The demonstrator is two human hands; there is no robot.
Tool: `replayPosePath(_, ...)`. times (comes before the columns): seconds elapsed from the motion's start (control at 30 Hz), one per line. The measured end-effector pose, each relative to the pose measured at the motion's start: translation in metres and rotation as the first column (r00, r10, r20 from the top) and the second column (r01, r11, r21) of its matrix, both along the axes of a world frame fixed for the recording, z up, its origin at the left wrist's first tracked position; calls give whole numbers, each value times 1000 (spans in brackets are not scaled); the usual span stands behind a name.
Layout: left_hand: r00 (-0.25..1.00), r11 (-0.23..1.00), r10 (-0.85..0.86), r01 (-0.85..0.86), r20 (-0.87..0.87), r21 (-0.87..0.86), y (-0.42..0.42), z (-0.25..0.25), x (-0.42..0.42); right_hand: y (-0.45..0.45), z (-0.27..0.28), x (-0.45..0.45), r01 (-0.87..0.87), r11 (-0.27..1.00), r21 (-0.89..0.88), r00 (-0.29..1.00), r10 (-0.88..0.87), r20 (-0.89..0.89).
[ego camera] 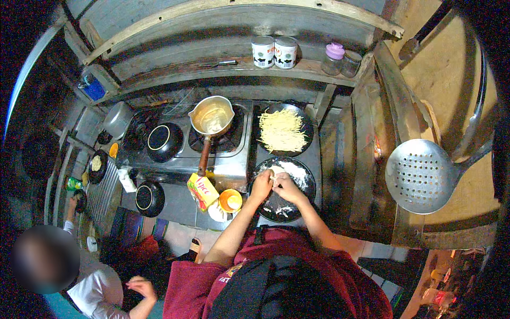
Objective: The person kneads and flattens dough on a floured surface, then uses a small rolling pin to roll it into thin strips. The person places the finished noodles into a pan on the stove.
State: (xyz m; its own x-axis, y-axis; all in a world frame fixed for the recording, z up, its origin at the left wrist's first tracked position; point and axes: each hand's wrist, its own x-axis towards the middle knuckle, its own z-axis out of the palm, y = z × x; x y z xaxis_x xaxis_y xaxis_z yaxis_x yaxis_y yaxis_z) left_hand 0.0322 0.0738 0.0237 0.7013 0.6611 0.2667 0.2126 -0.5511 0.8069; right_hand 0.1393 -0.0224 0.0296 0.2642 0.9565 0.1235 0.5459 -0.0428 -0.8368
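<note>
Both my hands meet over a dark round tray (279, 207) dusted with white powder. My left hand (263, 185) and my right hand (288, 189) pinch a small piece of pale dough (276, 170) between their fingertips. Loose white powder (297, 173) lies along the tray's far and right parts. Directly beyond it, a second dark round tray (306, 148) carries a heap of thin pale-yellow strips (282, 130). Left of my forearms are an orange cup (230, 200) with something white inside, a white bundle (217, 212) and a yellow carton (203, 191).
A wooden-handled saucepan (212, 116) stands on the gas stove (243, 155), its handle pointing towards me. Two dark bowls (165, 142) lie upside down to the left. A large skimmer (419, 176) hangs at the right. Another person (99, 285) sits at the lower left. Cans (263, 52) and jars (333, 60) line the shelf.
</note>
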Motion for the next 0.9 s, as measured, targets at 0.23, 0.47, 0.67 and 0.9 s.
replayPosePath(0.23, 998, 981, 69, -69, -6, -180, -12, 17, -10, -2, 4, 5, 103, 976, -191, 874, -180, -451)
replayPosePath(0.47, 980, 808, 130, -16, 151, -589, -36, 7, -23, -1, -26, 1, 220, 974, -59, 942, -228, -248)
replayPosePath(0.67, 951, 388, 235, 98, 201, -916, -38, 8, -25, -10, -12, 1, 117, 984, -131, 800, -172, -574)
replayPosePath(0.9, 933, 208, 330, 76, 144, -975, -38, -2, -27, 11, 6, 2, 322, 946, 27, 942, -323, 91)
